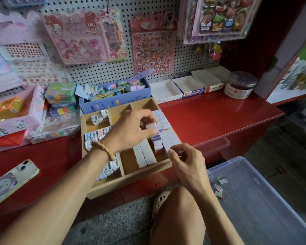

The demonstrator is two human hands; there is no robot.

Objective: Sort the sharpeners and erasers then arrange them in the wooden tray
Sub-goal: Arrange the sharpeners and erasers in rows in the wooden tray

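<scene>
Two hands at work: both over the wooden tray [131, 181], no pause.
Left hand [131, 128]: pinching one white eraser [151, 125] above the tray's right-hand compartment.
Right hand [185, 159]: fingertips curled at the tray's near right corner, nipping the end of the eraser row [163, 133]; exact grasp hard to tell.
Sharpeners [95, 136]: packed along the tray's left side.
Tip: lower flat, square to neighbours, steady the row, then press snug.
</scene>
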